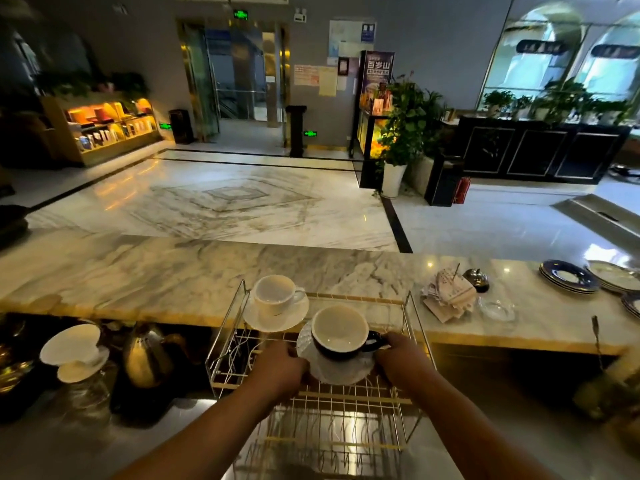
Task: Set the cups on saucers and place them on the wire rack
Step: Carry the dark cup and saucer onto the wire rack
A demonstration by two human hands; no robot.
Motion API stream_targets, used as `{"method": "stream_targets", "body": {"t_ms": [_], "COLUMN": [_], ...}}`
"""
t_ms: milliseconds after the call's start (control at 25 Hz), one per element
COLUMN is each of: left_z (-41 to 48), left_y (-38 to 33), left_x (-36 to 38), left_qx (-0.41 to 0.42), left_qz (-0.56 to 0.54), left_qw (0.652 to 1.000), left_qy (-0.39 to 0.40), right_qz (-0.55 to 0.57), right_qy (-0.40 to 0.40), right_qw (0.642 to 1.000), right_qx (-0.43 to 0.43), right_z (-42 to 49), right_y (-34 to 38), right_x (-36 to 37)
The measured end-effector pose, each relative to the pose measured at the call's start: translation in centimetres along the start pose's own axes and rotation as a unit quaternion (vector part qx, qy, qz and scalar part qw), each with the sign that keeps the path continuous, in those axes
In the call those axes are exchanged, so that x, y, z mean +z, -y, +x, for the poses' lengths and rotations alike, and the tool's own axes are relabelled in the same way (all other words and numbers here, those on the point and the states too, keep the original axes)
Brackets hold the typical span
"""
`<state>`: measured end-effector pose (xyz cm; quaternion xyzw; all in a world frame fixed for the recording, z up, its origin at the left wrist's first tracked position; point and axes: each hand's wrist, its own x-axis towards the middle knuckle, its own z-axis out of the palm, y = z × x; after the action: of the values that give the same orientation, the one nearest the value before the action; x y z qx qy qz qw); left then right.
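A dark blue cup (pixel 341 336) with a white inside stands on a white saucer (pixel 337 370) over the top of the wire rack (pixel 322 407). My left hand (pixel 280 368) grips the saucer's left rim. My right hand (pixel 398 355) holds the right rim, by the cup's handle. A white cup (pixel 275 294) on its own white saucer (pixel 273 318) sits at the rack's far left corner.
The marble counter (pixel 173 271) runs behind the rack. On it lie crumpled receipts (pixel 448 294), a small bell (pixel 477 279), a glass ashtray (pixel 497 310) and stacked plates (pixel 568 276) at right. A metal kettle (pixel 147 358) and a white dripper (pixel 74 351) stand left.
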<state>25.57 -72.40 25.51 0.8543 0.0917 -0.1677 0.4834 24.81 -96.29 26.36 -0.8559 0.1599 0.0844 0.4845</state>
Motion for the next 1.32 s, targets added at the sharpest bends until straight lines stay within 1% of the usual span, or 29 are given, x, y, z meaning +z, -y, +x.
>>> {"method": "stream_targets", "body": {"t_ms": [280,480,720,800,880,960,1040,1160,1240,1320], "left_z": [1.5,1.9,2.3,2.3,1.9,0.9,-0.3,-1.6,-2.0,-2.3], "left_y": [-0.6,-0.5,-0.2,-0.2,0.0,0.6,1.5,2.5,3.0,3.5], "left_x": [0.6,0.5,0.6,0.3,-0.1,-0.5,-0.4,0.1,0.4,0.5], "left_qx": [0.000,-0.012,-0.006,-0.008,0.003,0.044,0.118,0.234,0.285,0.306], "left_qz": [0.020,0.022,0.032,0.051,0.092,0.152,0.229,0.295,0.325,0.371], "left_qw": [1.000,1.000,0.999,0.999,0.996,0.987,0.963,0.919,0.896,0.875], "left_qy": [-0.003,-0.006,-0.003,0.007,0.006,-0.029,-0.076,-0.118,-0.104,-0.059], "right_qz": [-0.025,-0.023,-0.024,-0.028,-0.027,-0.054,-0.125,-0.267,-0.330,-0.368], "right_qy": [0.002,0.004,0.008,0.011,0.011,-0.012,-0.056,-0.108,-0.105,-0.066], "right_qw": [1.000,1.000,1.000,0.999,1.000,0.998,0.987,0.941,0.907,0.882], "right_qx": [0.002,0.006,0.017,0.015,0.004,-0.030,-0.082,-0.179,-0.242,-0.288], "right_z": [2.0,2.5,2.3,1.8,1.1,-0.1,-1.8,-4.4,-5.6,-6.5], "right_y": [-0.7,-0.6,-0.5,-0.4,-0.4,-0.8,-1.2,-1.6,-1.7,-1.7], "right_x": [0.3,0.7,0.8,0.7,0.6,0.6,0.6,1.5,2.5,3.6]}}
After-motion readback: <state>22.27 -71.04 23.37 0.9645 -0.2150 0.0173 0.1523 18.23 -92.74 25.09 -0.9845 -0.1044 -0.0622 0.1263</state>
